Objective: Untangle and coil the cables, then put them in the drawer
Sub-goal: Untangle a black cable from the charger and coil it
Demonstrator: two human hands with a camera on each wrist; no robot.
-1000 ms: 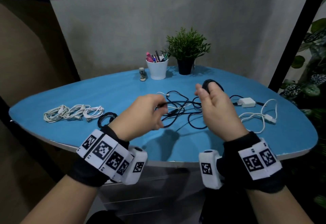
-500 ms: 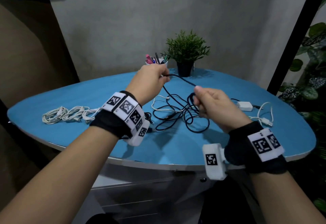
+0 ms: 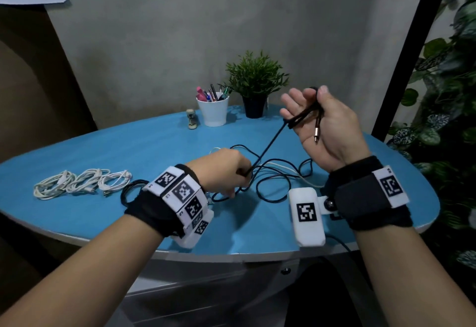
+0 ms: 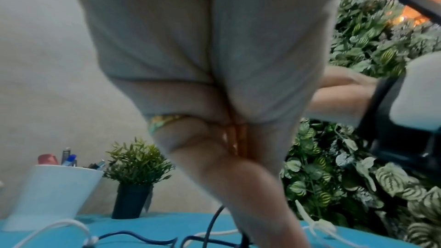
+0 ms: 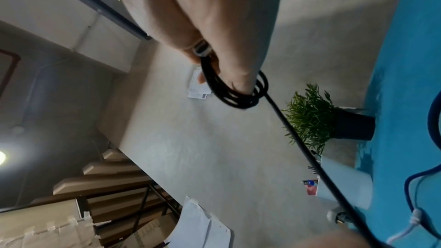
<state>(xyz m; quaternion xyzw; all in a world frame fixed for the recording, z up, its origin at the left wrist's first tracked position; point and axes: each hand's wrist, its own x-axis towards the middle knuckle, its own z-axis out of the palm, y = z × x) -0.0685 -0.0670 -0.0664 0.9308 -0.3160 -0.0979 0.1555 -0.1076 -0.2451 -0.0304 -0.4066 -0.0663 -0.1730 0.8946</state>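
My right hand is raised above the blue table, palm towards me. Loops of a black cable lie over its fingers, pinned by the thumb, and a metal plug hangs down the palm. In the right wrist view the black coil wraps the fingers. From there the cable runs taut down to my left hand, which pinches it just above the table. Below lies a loose tangle of black and white cables. The left wrist view shows only the left hand close up, above cable on the table.
Three coiled white cables and a black coil lie at the table's left. A white pen cup, a potted plant and a small figurine stand at the back. A drawer knob shows under the table edge. Leafy plants fill the right.
My left hand has come down from near the pen cup to just above the table. My right hand has risen and turned palm towards me, with more cable looped on its fingers.
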